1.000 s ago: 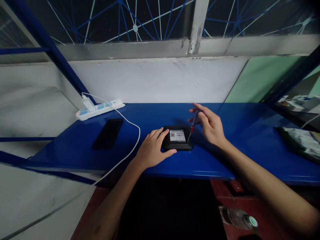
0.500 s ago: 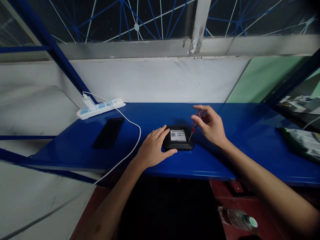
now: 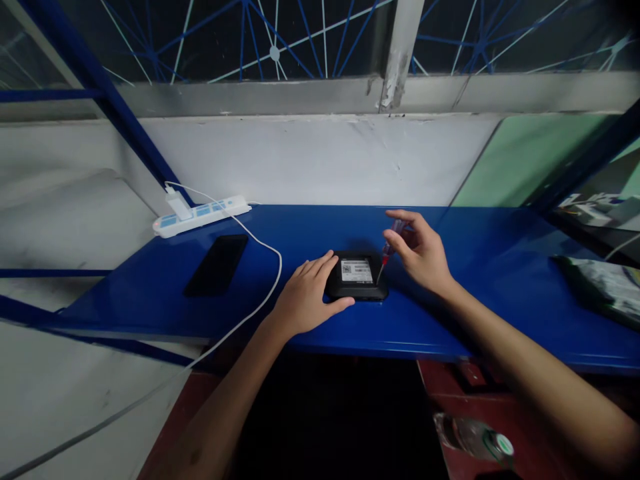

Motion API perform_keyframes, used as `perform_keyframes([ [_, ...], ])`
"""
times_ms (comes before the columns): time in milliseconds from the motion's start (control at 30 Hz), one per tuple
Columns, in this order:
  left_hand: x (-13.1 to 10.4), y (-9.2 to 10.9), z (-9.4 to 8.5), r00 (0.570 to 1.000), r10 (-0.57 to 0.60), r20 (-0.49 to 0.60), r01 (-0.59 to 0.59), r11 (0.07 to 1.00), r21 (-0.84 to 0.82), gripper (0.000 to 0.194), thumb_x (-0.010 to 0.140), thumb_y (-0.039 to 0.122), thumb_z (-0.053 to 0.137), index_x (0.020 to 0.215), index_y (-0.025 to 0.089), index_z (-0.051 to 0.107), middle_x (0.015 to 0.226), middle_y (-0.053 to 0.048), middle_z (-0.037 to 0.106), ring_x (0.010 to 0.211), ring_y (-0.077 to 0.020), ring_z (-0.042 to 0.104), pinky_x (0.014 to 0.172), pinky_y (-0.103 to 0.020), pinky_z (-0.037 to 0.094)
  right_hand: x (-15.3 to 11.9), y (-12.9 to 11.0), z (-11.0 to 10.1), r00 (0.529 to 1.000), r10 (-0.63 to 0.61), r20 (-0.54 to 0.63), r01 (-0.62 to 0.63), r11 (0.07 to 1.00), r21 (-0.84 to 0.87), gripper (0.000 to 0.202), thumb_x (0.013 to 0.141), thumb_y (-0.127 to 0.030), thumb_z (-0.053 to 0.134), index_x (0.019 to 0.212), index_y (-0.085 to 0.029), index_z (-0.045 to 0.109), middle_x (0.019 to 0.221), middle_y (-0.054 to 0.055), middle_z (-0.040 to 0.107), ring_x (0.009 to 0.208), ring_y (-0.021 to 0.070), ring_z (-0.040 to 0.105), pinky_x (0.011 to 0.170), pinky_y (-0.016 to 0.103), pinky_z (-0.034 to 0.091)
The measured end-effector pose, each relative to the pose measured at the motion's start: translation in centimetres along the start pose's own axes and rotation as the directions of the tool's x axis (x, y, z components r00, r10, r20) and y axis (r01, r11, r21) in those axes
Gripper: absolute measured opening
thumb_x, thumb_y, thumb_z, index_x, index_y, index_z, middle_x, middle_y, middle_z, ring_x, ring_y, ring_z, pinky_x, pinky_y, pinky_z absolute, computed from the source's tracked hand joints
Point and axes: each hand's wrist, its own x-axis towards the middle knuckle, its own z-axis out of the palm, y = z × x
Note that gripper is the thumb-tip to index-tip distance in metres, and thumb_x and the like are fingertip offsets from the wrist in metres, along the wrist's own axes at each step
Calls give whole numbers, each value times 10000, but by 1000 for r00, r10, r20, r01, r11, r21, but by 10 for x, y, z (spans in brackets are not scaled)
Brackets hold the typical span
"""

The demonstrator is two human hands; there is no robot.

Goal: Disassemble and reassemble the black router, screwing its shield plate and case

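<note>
A flat black device (image 3: 361, 291) with a white printed label (image 3: 357, 271) lies on the blue table. My left hand (image 3: 309, 297) grips its left side, fingers over the far left corner and thumb along the near edge. In my right hand (image 3: 419, 250) is a screwdriver (image 3: 387, 250) with a clear purplish handle and a red collar. It tilts, its thin metal shaft pointing down at the device's right side, beside the label. Thumb and fingers pinch the handle; the index finger is bent over its top. Whether the tip sits in a screw is too small to tell.
On the left of the blue table (image 3: 500, 267) lie a black phone (image 3: 217, 265) and a white power strip (image 3: 203, 216) with a charger; its white cable (image 3: 273, 249) crosses the table. At right is a shiny packet (image 3: 605, 283). Below stands a plastic bottle (image 3: 473, 437).
Both hands, the device and the screwdriver stay nearly in place. The screwdriver's handle looks slightly turned; the camera view has shifted very little.
</note>
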Motion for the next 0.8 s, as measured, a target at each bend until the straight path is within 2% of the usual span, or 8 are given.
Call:
perform_keyframes([
  [100,0,-1,1,1000,6,-4,-6,1000,-2,814,901,647,574,1517,167,343,1586,-149,376,1426,-324,417,1188,-507,326,0,0,0,1000,-12,-19,12,1000,-26,304,937,-423,600,1195,-264,620,799,-7,615,596,150,619,578,339,533],
  [300,0,-2,2,1000,8,0,-8,1000,-4,815,902,655,558,1522,175,337,1587,-145,376,1424,-333,418,1191,-517,318,-1,1,-3,1000,1,10,-1,1000,20,326,1003,-412,456,1259,-280,608,1129,54,684,740,168,708,682,371,582],
  [467,0,-1,1,1000,2,10,-2,1000,-13,820,898,657,562,1516,163,346,1587,-147,376,1418,-339,424,1187,-521,326,-1,0,-3,999,28,35,-31,996,82,372,1015,-393,422,1330,-280,584,1218,77,684,800,188,733,680,375,596],
  [600,0,-1,0,1000,-4,-9,3,1000,-25,780,879,638,603,1471,171,405,1572,-153,399,1387,-358,461,1161,-543,359,1,0,-3,999,34,15,-35,999,39,359,998,-390,481,1312,-259,595,1016,48,713,709,164,696,682,376,589],
  [733,0,-1,1,1000,0,-24,-1,999,-36,742,873,626,620,1435,179,434,1563,-157,412,1368,-362,483,1145,-550,381,3,0,-3,1000,-1,-30,0,1000,-28,327,927,-403,621,1220,-259,628,821,-5,637,622,136,605,588,318,539],
  [800,0,-1,1,999,7,-33,-8,999,-38,734,873,626,621,1434,192,432,1560,-153,417,1365,-364,486,1142,-557,382,3,0,-4,999,-5,-43,3,999,-46,288,923,-415,624,1161,-254,647,778,-14,617,594,129,583,561,303,521],
])
